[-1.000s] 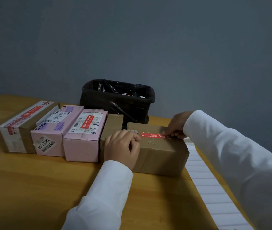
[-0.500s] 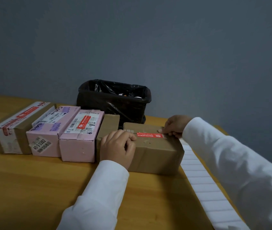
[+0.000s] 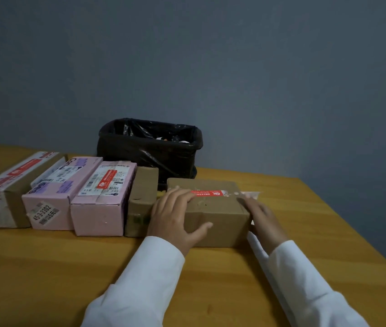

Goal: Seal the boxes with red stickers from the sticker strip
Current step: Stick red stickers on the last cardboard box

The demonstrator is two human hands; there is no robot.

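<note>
Wooden table (image 3: 46,267), left hand (image 3: 175,218) fingers spread on brown box (image 3: 220,223) — right hand (image 3: 266,220) flat, fingertips hidden

In front of you sits a plain brown cardboard box (image 3: 215,215) lying flat on its widest side, flaps closed. A red sticker (image 3: 207,193) with small white print runs lengthwise along its top seam — stuck flat. To its left, four more boxes stand side by side: a narrow brown box (image 3: 141,201), two pink ones (image 3: 103,199) (image 3: 57,197) and a taped brown box (image 3: 6,192) — three carrying labels.
</note>
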